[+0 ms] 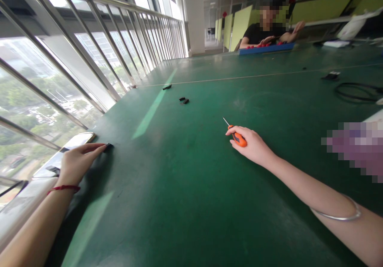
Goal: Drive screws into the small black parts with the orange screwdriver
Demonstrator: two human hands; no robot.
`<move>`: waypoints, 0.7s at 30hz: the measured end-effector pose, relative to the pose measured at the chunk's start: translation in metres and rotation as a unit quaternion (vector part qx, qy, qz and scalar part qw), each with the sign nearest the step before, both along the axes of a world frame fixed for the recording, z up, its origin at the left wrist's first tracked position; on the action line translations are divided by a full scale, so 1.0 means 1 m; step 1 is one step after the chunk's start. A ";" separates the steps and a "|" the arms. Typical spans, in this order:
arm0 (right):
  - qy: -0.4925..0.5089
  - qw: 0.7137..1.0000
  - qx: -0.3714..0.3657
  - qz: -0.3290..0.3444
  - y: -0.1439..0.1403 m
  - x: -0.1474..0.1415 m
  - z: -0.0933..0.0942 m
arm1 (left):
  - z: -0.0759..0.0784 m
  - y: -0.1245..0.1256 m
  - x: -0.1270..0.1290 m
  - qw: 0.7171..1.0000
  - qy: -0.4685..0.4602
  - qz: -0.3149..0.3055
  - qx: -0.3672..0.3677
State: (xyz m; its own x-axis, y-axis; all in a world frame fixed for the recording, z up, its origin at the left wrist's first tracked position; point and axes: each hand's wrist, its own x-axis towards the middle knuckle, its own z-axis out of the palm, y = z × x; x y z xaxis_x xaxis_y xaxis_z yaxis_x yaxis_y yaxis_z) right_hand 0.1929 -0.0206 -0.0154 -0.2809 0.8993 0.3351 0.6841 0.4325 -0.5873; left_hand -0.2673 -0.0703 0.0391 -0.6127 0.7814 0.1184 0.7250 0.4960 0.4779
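My left hand (79, 161) is at the table's left edge, its fingertips pinching a small black piece (109, 147) just over the green surface. Too little of that piece shows to tell its kind. On the right, my right hand (249, 142) rests around an orange and black screwdriver (239, 139), thumb and forefinger about the handle. The screwdriver's thin metal shaft points away and to the left. Farther off lie a couple of small black parts (184, 100) close together, and another dark slim part (167, 87) sits beyond them.
The green table (185, 187) runs along a metal railing (119, 28) by the windows. A phone-like object (79, 139) lies at the left edge. Across the table a person (266, 28) sits behind a blue tray (266, 49). A black cable (356, 91) coils at the right.
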 end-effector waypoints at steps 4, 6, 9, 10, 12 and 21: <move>0.000 1.000 0.000 -0.002 0.000 0.000 0.000 | 0.000 -0.002 0.000 1.000 -0.010 -0.021 0.010; -0.003 1.000 0.002 -0.003 0.000 0.000 0.000 | -0.002 -0.002 0.000 0.999 -0.016 -0.030 0.013; -0.011 1.000 0.004 -0.008 0.000 -0.001 0.000 | -0.005 -0.002 -0.001 0.999 -0.020 -0.037 0.028; -0.012 1.000 0.005 -0.009 0.000 -0.001 0.000 | -0.006 -0.002 -0.003 0.999 -0.016 -0.036 0.025; -0.006 1.000 0.010 -0.010 0.000 -0.001 0.000 | -0.009 -0.001 -0.004 0.999 0.012 -0.031 0.004; 0.106 0.991 0.080 -0.019 -0.013 -0.007 0.008 | -0.003 0.037 0.096 0.961 0.017 -0.256 0.105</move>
State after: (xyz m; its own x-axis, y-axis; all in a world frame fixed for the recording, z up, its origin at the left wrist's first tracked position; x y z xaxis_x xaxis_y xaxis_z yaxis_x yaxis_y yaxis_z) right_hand 0.1858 -0.0335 -0.0071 -0.1564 0.8384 0.5221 0.5705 0.5082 -0.6452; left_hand -0.1709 -0.0330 0.0356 -0.1479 0.9358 0.3201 0.8656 -0.0341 0.4996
